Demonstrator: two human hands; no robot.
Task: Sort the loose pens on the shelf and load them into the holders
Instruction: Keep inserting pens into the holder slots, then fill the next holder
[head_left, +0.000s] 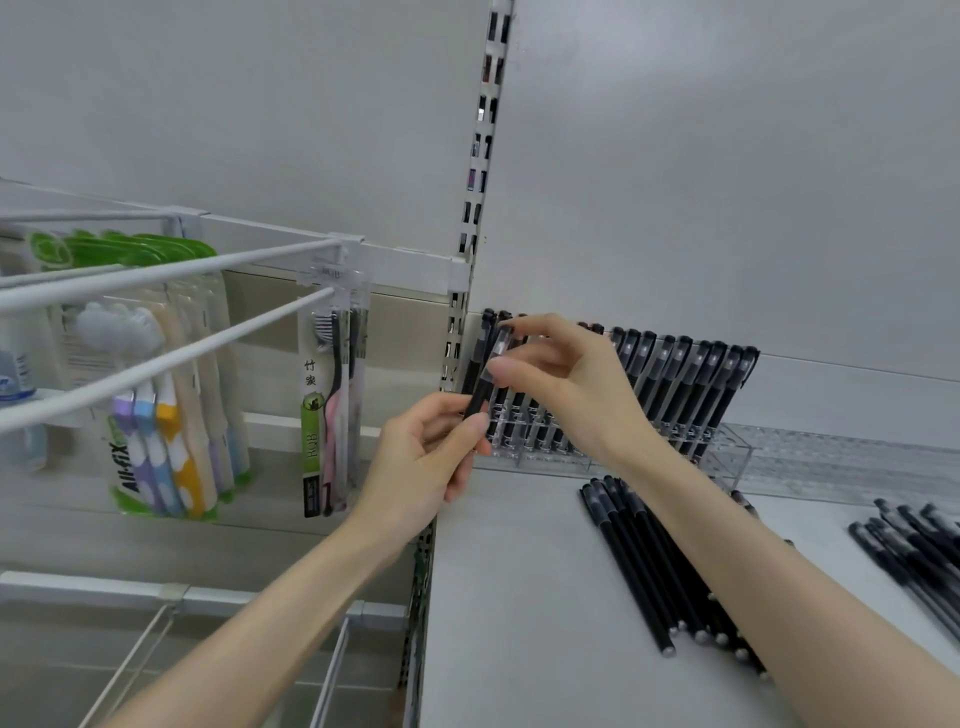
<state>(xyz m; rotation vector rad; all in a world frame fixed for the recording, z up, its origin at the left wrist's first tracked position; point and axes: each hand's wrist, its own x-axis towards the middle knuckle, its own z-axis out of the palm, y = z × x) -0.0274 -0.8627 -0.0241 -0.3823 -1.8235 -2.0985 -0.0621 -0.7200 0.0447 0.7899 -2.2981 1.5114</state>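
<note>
Multicolour toothbrush pack: "All-fix" printed up its green lower-left edge. Black-and-pink toothbrush pack: "竹炭" on upper left, "BOB" vertically on the green label

Both my bare arms are up in the middle of the frame: the left forearm climbs from the bottom left, the right forearm cuts in from the lower right edge, and the hands meet just left of centre. My left hand sits lower, fingers curled, thumb and fingertips pinching the bottom end of a pen. My right hand is above it, index finger hooked over the pen's top, thumb pressing against its side, the other fingers loosely curved.
</note>
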